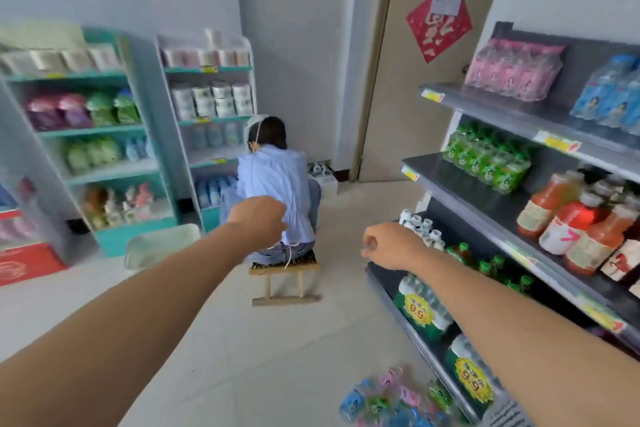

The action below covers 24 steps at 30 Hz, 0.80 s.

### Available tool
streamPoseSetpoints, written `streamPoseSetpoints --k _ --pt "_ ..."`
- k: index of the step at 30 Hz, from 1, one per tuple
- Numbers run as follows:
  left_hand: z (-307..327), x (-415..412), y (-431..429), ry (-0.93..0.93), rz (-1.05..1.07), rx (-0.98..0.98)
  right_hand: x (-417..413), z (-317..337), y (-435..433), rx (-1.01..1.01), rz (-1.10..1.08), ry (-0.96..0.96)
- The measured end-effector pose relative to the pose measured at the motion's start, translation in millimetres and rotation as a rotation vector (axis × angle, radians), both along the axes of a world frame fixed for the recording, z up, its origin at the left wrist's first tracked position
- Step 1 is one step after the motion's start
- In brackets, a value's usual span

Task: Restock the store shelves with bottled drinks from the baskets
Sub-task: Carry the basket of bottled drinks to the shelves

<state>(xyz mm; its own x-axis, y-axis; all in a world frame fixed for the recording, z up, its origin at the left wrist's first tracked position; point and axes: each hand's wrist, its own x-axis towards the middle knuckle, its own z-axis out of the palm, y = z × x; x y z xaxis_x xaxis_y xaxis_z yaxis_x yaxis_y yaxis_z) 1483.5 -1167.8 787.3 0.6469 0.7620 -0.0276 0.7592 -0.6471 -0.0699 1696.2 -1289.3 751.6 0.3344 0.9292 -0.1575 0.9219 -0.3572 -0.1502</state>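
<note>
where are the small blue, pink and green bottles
At the bottom of the head view, right of centre: the small bottles lie beside the lowest shelf, next to the packs with yellow 9.9 stickers.

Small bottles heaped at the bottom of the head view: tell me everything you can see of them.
The small bottles lie in a jumbled heap at floor level, at the foot of the dark drinks shelf. They look like clear plastic with blue, pink and green labels; blur hides caps and print. Whether a basket holds them cannot be told. Neither the left hand nor the right hand touches them.
</note>
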Motion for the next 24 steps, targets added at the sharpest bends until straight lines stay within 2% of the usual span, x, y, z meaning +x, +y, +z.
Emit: streamPoseSetpoints --k 4,9,14,24 --pt "3.4 -126.4 14.3 -0.018 0.325 0.018 -109.0 15.1 76.9 0.031 0.290 0.023" --pt "6.8 -148.7 10.3 -0.026 0.353 0.019 -132.0 13.9 99.4 0.036 0.339 -0.013" --pt "9.1 -267.2 23.2 -0.017 0.568 0.051 -254.2 27.1 157.6 0.091 0.605 0.019" --pt "22.8 -470.7 75.4 -0.032 0.811 0.114 -480.6 52.5 260.4 0.158 0.852 0.010"
